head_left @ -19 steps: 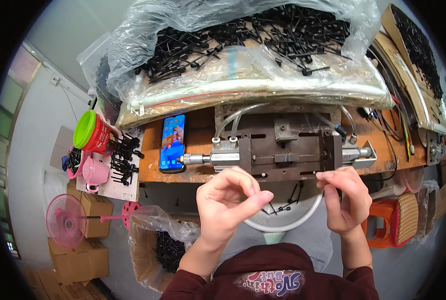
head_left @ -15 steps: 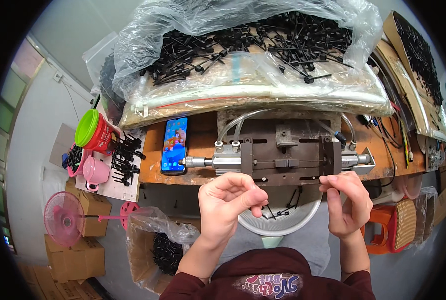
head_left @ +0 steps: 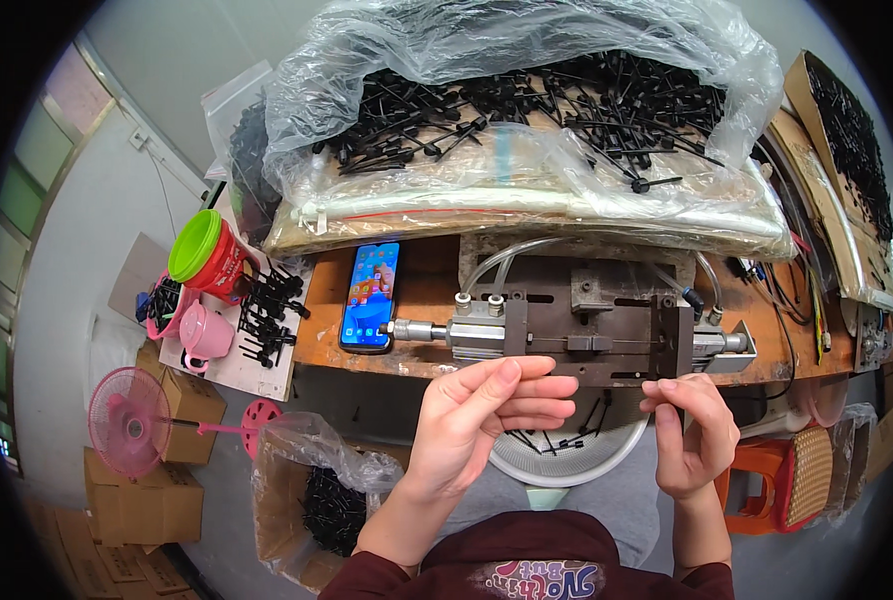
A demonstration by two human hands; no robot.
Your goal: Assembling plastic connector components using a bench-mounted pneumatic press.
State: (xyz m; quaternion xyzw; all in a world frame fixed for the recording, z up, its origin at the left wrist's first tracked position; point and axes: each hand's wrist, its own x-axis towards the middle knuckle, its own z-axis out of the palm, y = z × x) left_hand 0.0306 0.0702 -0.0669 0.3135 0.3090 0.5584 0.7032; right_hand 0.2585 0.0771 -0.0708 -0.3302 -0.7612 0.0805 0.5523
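My left hand [head_left: 467, 425] is raised before the left part of a dark metal fixture [head_left: 622, 325], fingers stretched out and the thumb along the index finger. Nothing shows in it. My right hand [head_left: 699, 435] is at the fixture's lower right, fingers bent in and their tips close together. Anything held there is too small to make out. Between the fixture's end plates runs a thin rod with a small grey block [head_left: 587, 343]. Below my hands, a white basket [head_left: 567, 473] holds several thin black parts with thick heads.
Behind the fixture, plastic sheeting [head_left: 527, 190] bears a heap of black parts [head_left: 627, 110]. A lit phone [head_left: 370, 295] lies left of the silver cylinder [head_left: 477, 332]. Further left are a red-and-green bucket [head_left: 212, 260], a pink cup [head_left: 207, 335] and a pink fan [head_left: 132, 425]. An orange stool [head_left: 762, 495] stands right.
My left hand's fingers have opened out from a pinch and reach further right. My right hand keeps nearly the same bent shape. The view has shifted slightly.
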